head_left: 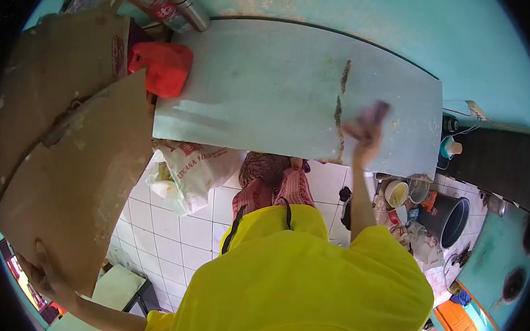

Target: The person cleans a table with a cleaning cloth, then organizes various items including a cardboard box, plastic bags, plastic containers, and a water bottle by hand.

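The person wears a yellow shirt (pixel 307 275). At the near left, the left hand (pixel 46 277) is at the lower end of a brown cardboard flap (pixel 91 174), fingers apart; whether it pinches the edge cannot be told. The right arm reaches forward over the table (pixel 251 81), and the right hand (pixel 365 138) has its fingers closed on a dark purplish cloth (pixel 378 111). Both are blurred, so the exact finger placement cannot be told, nor whether the cloth touches the tabletop.

Beneath the near edge of the table are a white plastic bag (pixel 196 171) to the left and the person's patterned pink clothing in the middle, above white floor tiles (pixel 197 252). To the right stand small tubs (pixel 396 194) and a gray bucket (pixel 454 220).

The tabletop is pale blue-green. The cloth is to the right of a broken, dark crack (pixel 338 112) that runs from near to far. A red bag (pixel 162 69) lies by the left end, beside a cardboard box (pixel 66 65). Farther off, a plastic bottle (pixel 168 12) and a metal flask (pixel 189 7) are side by side, near the turquoise wall (pixel 345 11).
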Motion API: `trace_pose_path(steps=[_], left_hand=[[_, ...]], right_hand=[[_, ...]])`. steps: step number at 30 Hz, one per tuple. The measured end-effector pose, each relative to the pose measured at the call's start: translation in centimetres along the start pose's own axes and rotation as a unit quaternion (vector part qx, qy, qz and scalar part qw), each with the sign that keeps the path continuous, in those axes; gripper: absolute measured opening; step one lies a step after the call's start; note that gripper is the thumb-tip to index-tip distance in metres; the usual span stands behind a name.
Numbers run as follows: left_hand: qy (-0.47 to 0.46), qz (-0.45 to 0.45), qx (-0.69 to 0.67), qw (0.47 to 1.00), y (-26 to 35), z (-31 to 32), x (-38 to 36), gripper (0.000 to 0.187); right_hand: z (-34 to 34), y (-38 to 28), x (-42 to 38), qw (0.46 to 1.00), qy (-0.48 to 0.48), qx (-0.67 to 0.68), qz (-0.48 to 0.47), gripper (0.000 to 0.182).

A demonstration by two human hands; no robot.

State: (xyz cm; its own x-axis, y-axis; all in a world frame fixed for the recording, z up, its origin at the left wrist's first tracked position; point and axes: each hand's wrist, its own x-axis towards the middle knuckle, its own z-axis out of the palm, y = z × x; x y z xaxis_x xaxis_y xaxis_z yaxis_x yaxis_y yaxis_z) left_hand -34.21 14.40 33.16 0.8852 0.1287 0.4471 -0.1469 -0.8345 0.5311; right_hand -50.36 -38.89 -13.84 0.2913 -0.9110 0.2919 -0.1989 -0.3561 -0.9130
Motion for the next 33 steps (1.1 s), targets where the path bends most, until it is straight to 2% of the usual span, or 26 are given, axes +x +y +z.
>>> trace_pose_path(steps=[1, 3, 4, 5, 6, 7, 9, 10, 12, 13, 15, 16, 17, 19, 20, 22, 24, 27, 29, 30, 33], left_hand=[[-0.004, 0.016, -0.029, 0.999, 0.3, 0.3, 0.2, 0.045], [-0.015, 0.051, -0.086, 0.995, -0.2, 1.3, 1.1, 0.047], [-0.016, 0.036, -0.151, 0.988, 0.4, 2.8, 1.4, 0.049], [-0.027, 0.026, -0.190, 0.981, -0.2, 4.4, 1.8, 0.050], [-0.038, 0.016, -0.227, 0.973, -1.5, 5.9, 2.5, 0.052], [-0.049, 0.005, -0.263, 0.964, -2.1, 7.5, 2.7, 0.053], [-0.088, -0.060, -0.328, 0.939, 1.0, 13.8, 1.4, 0.050], [-0.122, 0.016, -0.298, 0.947, 2.4, 17.1, 0.5, 0.052], [-0.183, -0.088, -0.302, 0.931, 2.6, 24.0, -0.8, 0.052], [-0.228, -0.109, -0.341, 0.905, 4.9, 27.3, -2.0, 0.056], [-0.299, -0.121, -0.405, 0.856, 10.4, 33.1, -4.5, 0.058], [-0.326, -0.162, -0.435, 0.824, 10.9, 36.4, -5.7, 0.058], [-0.393, -0.147, -0.498, 0.759, 10.6, 40.3, -6.4, 0.058], [-0.452, -0.214, -0.488, 0.716, 10.8, 46.1, -8.5, 0.057], [-0.459, -0.203, -0.481, 0.719, 10.7, 48.9, -9.8, 0.057], [-0.466, -0.180, -0.452, 0.739, 10.5, 53.5, -11.8, 0.055], [-0.467, -0.183, -0.401, 0.766, 9.3, 56.6, -12.8, 0.053], [-0.474, -0.210, -0.333, 0.787, 7.8, 58.6, -12.7, 0.047], [-0.493, -0.212, -0.303, 0.787, 7.8, 58.7, -12.4, 0.044], [-0.506, -0.227, -0.297, 0.777, 7.9, 58.7, -12.2, 0.043], [-0.534, -0.254, -0.290, 0.752, 8.0, 58.4, -11.4, 0.040]], right_hand=[[-1.5, 2.8, 2.0, 0.991, 0.078, 0.070, 0.078, 0.039], [-4.7, 8.7, 5.9, 0.912, 0.273, 0.241, 0.187, 0.027], [-4.6, 9.0, 5.7, 0.965, 0.187, 0.106, 0.147, 0.029], [-3.1, 9.4, 4.7, 0.988, 0.079, -0.080, 0.105, 0.031], [-1.4, 9.5, 3.7, 0.967, -0.003, -0.255, 0.029, 0.034], [1.5, 7.5, 1.2, 0.962, -0.115, -0.243, 0.046, 0.037], [7.2, 3.1, -3.9, 0.916, -0.336, -0.203, 0.086, 0.051], [9.3, 0.8, -6.5, 0.891, -0.416, -0.169, 0.063, 0.050], [11.2, -3.4, -11.3, 0.836, -0.530, -0.140, -0.020, 0.047], [11.2, -5.1, -12.7, 0.811, -0.564, -0.146, -0.058, 0.046], [10.7, -7.3, -13.9, 0.766, -0.611, -0.164, -0.109, 0.043], [10.3, -7.7, -13.8, 0.748, -0.629, -0.168, -0.128, 0.042], [9.9, -7.7, -13.1, 0.730, -0.644, -0.173, -0.148, 0.041], [9.8, -6.5, -12.2, 0.696, -0.673, -0.144, -0.205, 0.040], [9.8, -5.9, -11.8, 0.677, -0.686, -0.130, -0.233, 0.039], [10.8, -4.5, -11.8, 0.680, -0.661, -0.077, -0.308, 0.065], [10.8, -4.7, -11.6, 0.680, -0.663, -0.045, -0.310, 0.070], [11.3, -4.4, -11.9, 0.693, -0.645, -0.028, -0.321, 0.061], [11.0, -5.2, -10.9, 0.669, -0.675, -0.038, -0.310, 0.056], [10.8, -5.6, -10.5, 0.658, -0.689, -0.042, -0.303, 0.054], [10.9, -5.4, -10.7, 0.668, -0.682, -0.023, -0.295, 0.053]])
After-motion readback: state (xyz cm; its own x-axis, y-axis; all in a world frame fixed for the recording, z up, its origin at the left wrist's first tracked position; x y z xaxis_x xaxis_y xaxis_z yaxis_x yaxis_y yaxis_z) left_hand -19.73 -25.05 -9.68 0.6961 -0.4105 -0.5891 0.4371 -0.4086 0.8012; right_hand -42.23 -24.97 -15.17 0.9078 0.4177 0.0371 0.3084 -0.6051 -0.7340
